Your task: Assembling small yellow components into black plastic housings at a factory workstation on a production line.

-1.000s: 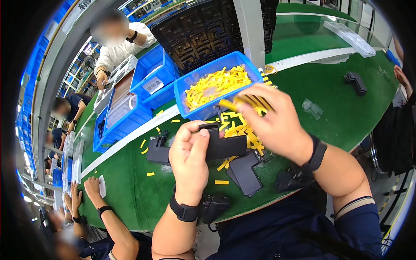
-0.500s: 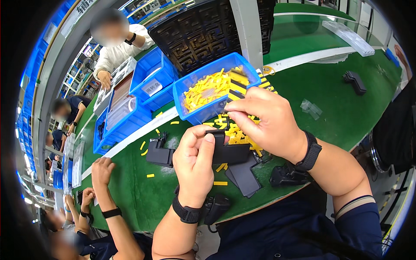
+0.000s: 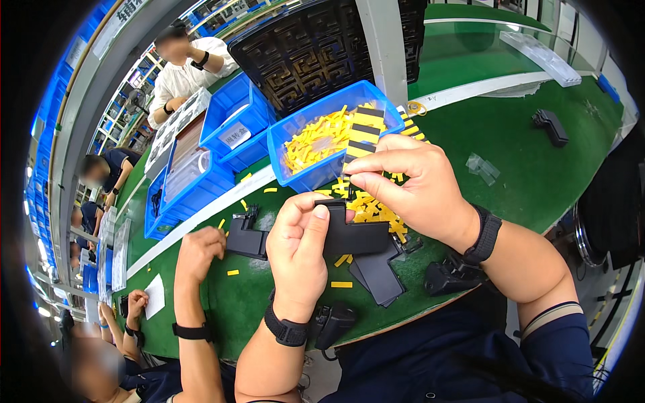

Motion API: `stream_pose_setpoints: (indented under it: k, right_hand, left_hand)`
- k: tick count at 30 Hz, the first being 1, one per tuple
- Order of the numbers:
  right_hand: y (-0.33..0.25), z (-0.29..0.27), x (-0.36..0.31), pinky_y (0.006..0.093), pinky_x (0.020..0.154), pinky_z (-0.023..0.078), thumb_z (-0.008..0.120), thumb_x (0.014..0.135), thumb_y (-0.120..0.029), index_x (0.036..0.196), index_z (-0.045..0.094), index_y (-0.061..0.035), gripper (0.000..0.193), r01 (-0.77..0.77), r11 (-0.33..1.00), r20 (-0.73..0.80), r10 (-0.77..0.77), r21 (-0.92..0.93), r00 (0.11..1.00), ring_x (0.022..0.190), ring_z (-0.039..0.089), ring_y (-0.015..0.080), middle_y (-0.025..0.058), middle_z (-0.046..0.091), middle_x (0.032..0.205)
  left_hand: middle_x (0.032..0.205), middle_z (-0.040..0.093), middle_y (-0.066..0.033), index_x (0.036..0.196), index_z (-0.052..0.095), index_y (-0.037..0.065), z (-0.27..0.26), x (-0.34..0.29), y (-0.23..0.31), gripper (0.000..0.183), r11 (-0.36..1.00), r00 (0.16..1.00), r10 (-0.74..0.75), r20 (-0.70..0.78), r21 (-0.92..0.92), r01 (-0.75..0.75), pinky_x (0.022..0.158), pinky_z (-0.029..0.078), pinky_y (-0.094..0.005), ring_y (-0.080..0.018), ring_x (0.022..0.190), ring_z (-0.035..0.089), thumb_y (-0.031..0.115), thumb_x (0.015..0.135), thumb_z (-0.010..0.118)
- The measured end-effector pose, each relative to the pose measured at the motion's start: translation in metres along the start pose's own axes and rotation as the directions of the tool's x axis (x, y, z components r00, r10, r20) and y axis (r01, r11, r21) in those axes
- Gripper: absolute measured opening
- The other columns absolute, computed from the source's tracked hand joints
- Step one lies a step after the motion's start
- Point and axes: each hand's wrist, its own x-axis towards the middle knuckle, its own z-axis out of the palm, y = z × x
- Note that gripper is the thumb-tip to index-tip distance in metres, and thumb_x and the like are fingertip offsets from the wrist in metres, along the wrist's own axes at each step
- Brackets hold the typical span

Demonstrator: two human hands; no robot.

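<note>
My left hand (image 3: 299,252) grips a black L-shaped plastic part (image 3: 363,238) over the green table, thumb on its upper arm. My right hand (image 3: 420,191) is closed in a pinch just above that part. From its fingertips a yellow-and-black striped strip (image 3: 363,133) rises in front of the blue bin. A thin dark piece shows between the fingertips and the part; whether it joins either is unclear. Loose yellow pieces (image 3: 366,209) lie heaped behind the part. Two flat black L-shaped parts (image 3: 379,277) rest under it on the table.
A blue bin (image 3: 295,180) holds many yellow pieces; more blue bins (image 3: 236,134) stand left. Another black part (image 3: 246,240) lies beside a co-worker's hand (image 3: 200,254). Black devices (image 3: 334,322) sit by the table's front edge. A grey post (image 3: 384,50) rises behind.
The striped strip and my right fingertips have shifted slightly left. The co-worker's hand at left has moved right, toward the black part there. A white sheet now shows at the left.
</note>
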Motion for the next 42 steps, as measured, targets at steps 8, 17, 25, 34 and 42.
stream_pose_setpoints:
  k: [8,17,25,34,42]
  right_hand:
    - [-0.001,0.006,-0.003,0.0270,0.061,0.047,0.062,0.078,-0.010,0.081,0.068,-0.0003,0.011,-0.264,0.935,0.056,0.258,0.236,0.964,0.066,0.061,0.0165,0.0102,0.064,0.074]
    - [0.005,0.009,-0.005,0.0290,0.061,0.047,0.060,0.079,-0.009,0.083,0.065,0.0009,0.011,-0.115,0.987,0.006,0.115,0.112,0.993,0.066,0.060,0.0178,0.0108,0.063,0.075]
    - [0.005,0.009,-0.004,0.0288,0.062,0.046,0.059,0.077,-0.004,0.118,0.053,-0.0014,0.041,-0.244,0.946,0.035,0.242,0.214,0.970,0.064,0.055,0.0152,0.0067,0.058,0.070]
    - [0.000,0.018,-0.013,0.0225,0.068,0.043,0.060,0.077,0.000,0.133,0.038,-0.0043,0.060,-0.309,0.885,0.153,0.271,0.349,0.950,0.067,0.052,0.0083,0.0021,0.054,0.071]
    - [0.003,0.018,-0.012,0.0247,0.085,0.045,0.060,0.079,0.006,0.139,0.024,-0.0024,0.070,-0.341,0.724,0.165,0.305,0.600,0.938,0.098,0.056,0.0134,0.0102,0.060,0.108]
  left_hand:
    - [0.088,0.065,-0.0115,0.103,0.050,-0.001,-0.001,0.001,-0.002,0.014,0.998,0.998,-0.052,-0.018,-0.032,0.052,0.074,0.048,-0.0240,-0.0121,0.081,0.062,0.009,0.093,0.046]
    - [0.085,0.063,-0.0079,0.100,0.052,-0.001,-0.012,0.007,-0.003,0.012,0.997,0.999,-0.019,-0.040,0.073,0.022,0.071,0.048,-0.0231,-0.0111,0.076,0.061,0.006,0.091,0.047]
    - [0.091,0.064,-0.0159,0.100,0.059,-0.001,-0.116,0.031,0.019,0.021,0.285,0.924,0.090,-0.371,0.899,0.333,0.071,0.047,-0.0324,-0.0264,0.081,0.062,0.012,0.086,0.051]
    - [0.085,0.061,-0.0052,0.103,0.059,0.002,-0.014,0.013,0.004,0.027,0.917,0.993,0.114,0.006,0.384,-0.108,0.068,0.047,-0.0218,-0.0089,0.074,0.058,-0.001,0.077,0.063]
    - [0.083,0.058,-0.0005,0.101,0.053,0.002,-0.017,0.016,-0.002,0.021,0.968,0.970,-0.217,0.109,-0.103,0.228,0.066,0.044,-0.0194,-0.0054,0.071,0.054,0.000,0.081,0.061]
